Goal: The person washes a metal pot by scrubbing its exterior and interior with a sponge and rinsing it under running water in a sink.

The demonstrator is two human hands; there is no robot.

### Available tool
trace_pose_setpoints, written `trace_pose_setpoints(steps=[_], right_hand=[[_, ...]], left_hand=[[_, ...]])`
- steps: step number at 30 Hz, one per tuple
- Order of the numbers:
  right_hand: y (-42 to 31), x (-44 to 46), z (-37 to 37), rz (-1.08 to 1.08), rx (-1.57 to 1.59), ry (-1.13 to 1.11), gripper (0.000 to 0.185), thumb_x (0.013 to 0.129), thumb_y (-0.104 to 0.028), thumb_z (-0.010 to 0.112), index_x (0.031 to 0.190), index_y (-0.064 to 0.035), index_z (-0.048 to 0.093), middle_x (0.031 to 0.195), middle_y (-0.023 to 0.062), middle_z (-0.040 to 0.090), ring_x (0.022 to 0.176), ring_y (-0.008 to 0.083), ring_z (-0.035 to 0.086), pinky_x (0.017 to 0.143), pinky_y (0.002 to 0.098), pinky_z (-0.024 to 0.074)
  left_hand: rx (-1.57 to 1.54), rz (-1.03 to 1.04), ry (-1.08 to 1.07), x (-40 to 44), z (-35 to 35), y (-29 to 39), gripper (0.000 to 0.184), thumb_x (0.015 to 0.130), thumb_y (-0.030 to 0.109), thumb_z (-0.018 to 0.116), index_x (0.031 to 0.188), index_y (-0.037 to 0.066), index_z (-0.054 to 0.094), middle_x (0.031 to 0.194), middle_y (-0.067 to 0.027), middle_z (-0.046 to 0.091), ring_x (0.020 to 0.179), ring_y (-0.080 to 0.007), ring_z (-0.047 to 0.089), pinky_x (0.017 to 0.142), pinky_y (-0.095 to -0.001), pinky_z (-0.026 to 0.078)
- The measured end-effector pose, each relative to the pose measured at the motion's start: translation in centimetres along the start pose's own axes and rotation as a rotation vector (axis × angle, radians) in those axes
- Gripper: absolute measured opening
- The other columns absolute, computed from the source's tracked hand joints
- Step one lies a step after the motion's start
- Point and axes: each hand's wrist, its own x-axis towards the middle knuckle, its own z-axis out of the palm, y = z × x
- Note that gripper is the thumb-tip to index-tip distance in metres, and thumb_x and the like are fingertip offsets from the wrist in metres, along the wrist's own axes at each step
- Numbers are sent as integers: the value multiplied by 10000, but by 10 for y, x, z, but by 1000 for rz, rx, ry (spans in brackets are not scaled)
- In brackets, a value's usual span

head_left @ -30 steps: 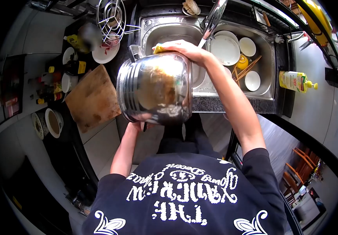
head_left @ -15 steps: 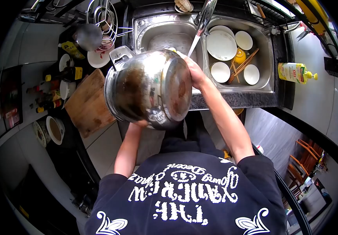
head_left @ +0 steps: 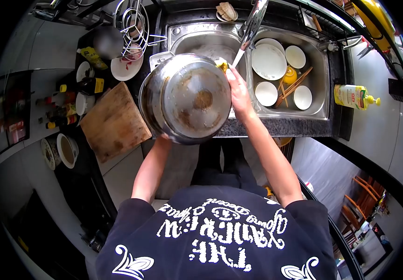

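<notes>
A large stainless steel pot (head_left: pixel 176 107), stained brown, is tilted over the front of the left sink basin (head_left: pixel 197 39) with its scorched bottom towards me. My left hand (head_left: pixel 165 138) is at its lower edge; the pot hides most of the fingers, but it bears the pot there. On the pot's right side lies my right hand (head_left: pixel 240 95), its fingers closed around a yellow-green sponge (head_left: pixel 221 64) at the upper edge. The metal faucet (head_left: pixel 253 28) rises just beyond that hand. One pot handle (head_left: pixel 160 59) sticks out at the upper left.
The right basin (head_left: pixel 320 109) holds white plates and bowls (head_left: pixel 269 60), a yellow cup (head_left: pixel 290 74) and chopsticks (head_left: pixel 297 84). A soap bottle (head_left: pixel 350 96) stands to the right. On the left are a wooden cutting board (head_left: pixel 113 123), a wire rack (head_left: pixel 136 28), bottles (head_left: pixel 89 85) and bowls (head_left: pixel 67 150).
The pot has turned so its bottom faces me more fully. The sponge by my right hand shows more clearly now. My view has shifted slightly.
</notes>
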Motion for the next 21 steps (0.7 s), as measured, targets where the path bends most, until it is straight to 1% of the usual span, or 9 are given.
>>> trace_pose_setpoints(steps=[2, 4, 7, 11, 12, 14, 16, 18, 21], right_hand=[[3, -4, 4, -137, -49, 79, 441, 1003, -261, 479, 1359, -2, 459, 1205, 62, 584, 1060, 102, 531, 946, 246, 416], [1, -9, 6, -147, -97, 109, 459, 1005, -230, 483, 1409, -23, 414, 1274, 80, 558, 1153, 118, 499, 1011, 264, 378], [4, -9, 3, -320, -227, 128, 471, 1002, -209, 481, 1426, -25, 388, 1346, 101, 509, 1217, 148, 463, 1055, 286, 336], [-5, -23, 3, -334, -342, 157, 482, 982, -164, 493, 1418, 4, 376, 1364, 124, 488, 1258, 182, 440, 1081, 304, 309], [-2, -22, 0, -391, -441, 138, 476, 994, -140, 470, 1437, -14, 352, 1378, 98, 463, 1238, 152, 433, 1070, 293, 306], [5, -26, -5, -408, -475, 127, 462, 986, -120, 471, 1423, -9, 370, 1373, 106, 463, 1251, 167, 424, 1077, 302, 300], [0, -34, 1, -483, -701, 131, 450, 975, -110, 483, 1405, -9, 395, 1387, 140, 451, 1284, 206, 414, 1090, 319, 287], [-6, -41, 14, -573, -874, 124, 428, 943, -92, 501, 1364, -25, 460, 1438, 185, 402, 1337, 293, 384, 1113, 374, 267], [-17, -51, 39, -716, -1088, -16, 383, 910, -72, 527, 1291, -37, 551, 1424, 203, 416, 1328, 350, 391, 1097, 412, 294]], left_hand=[[-33, -15, -42, 11, 11, 2, 388, 812, 202, 631, 1163, 61, 542, 1019, -92, 616, 832, -230, 609, 647, -362, 518], [-66, -23, -84, 21, 22, 6, 386, 817, 208, 625, 1164, 60, 541, 1019, -94, 615, 830, -232, 608, 648, -364, 517], [-104, -24, -146, 40, 37, 13, 385, 824, 216, 615, 1167, 59, 538, 1018, -96, 615, 828, -233, 608, 649, -366, 516], [-136, -49, -192, 48, 43, 13, 383, 833, 227, 603, 1170, 57, 536, 1017, -99, 614, 824, -235, 607, 651, -369, 515], [-140, -38, -208, 49, 44, 14, 383, 835, 229, 599, 1171, 57, 535, 1017, -100, 613, 823, -236, 606, 651, -370, 514], [-148, -54, -226, 48, 44, 10, 383, 840, 235, 593, 1173, 56, 533, 1016, -101, 613, 821, -237, 606, 652, -372, 513], [-156, -80, -239, 50, 45, 8, 383, 844, 240, 587, 1175, 55, 532, 1015, -103, 612, 819, -238, 605, 653, -373, 513], [-152, -95, -255, 52, 42, 6, 383, 849, 246, 580, 1176, 54, 530, 1015, -104, 612, 817, -239, 605, 653, -375, 512], [-160, -142, -279, 45, 37, -6, 383, 856, 254, 571, 1179, 53, 528, 1014, -106, 611, 815, -241, 604, 655, -377, 511]])
